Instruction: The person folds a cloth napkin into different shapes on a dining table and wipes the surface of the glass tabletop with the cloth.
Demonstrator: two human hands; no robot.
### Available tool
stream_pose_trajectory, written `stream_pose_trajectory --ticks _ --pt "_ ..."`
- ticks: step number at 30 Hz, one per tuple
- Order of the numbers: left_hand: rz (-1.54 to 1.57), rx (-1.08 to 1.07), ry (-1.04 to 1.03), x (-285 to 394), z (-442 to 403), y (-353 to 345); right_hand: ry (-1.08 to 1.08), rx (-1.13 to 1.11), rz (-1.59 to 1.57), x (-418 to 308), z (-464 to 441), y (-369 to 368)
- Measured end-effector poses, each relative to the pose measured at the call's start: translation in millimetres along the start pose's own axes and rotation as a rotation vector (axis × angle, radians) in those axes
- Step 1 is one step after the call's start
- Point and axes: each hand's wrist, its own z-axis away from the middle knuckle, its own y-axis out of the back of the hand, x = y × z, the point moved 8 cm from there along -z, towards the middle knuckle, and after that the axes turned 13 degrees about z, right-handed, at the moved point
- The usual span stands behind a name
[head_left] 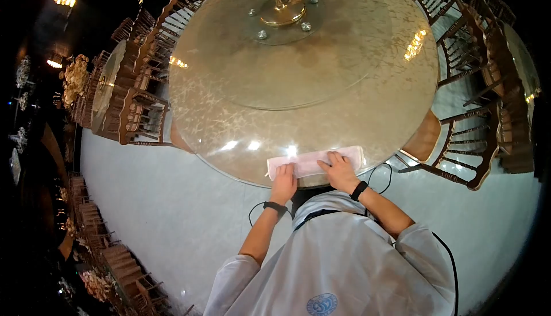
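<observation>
A pale pink cloth (313, 164), folded into a long strip, lies along the near edge of the round, gold-patterned glossy table (229, 118). On the left part of the cloth rests my left hand (284, 184), its fingers laid over the fabric and pointing away from me. My right hand (340, 172) touches the cloth farther right, with fingers spread and the thumb out to the left. Both palms face down, and the undersides of the fingers are hidden. A dark band circles each wrist.
A round glass turntable (275, 89) covers the table's middle and carries a gold stand (281, 14). Wooden chairs with spindle backs (468, 149) stand at the right, and more chairs (140, 118) at the left. Pale floor (172, 201) surrounds me.
</observation>
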Motion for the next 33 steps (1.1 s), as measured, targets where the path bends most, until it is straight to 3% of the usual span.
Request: stream_pose_trajectory --ticks 11,22,28,30,33 --pt "-0.188 -0.004 0.064 -14 -9 -8 -0.010 0.012 -0.044 5 -2 -1" --pt "-0.151 0.091 -0.063 -11 6 -7 -0.013 0.070 -0.024 4 -3 -5" --pt "-0.123 0.067 0.021 -16 5 -9 -0.009 0.076 -0.003 5 -1 3" --pt "-0.108 0.081 0.014 -14 6 -4 -0.037 -0.001 -0.044 10 0 -1" --pt "-0.089 0.127 0.086 -32 1 8 -0.148 0.053 0.005 33 -2 1"
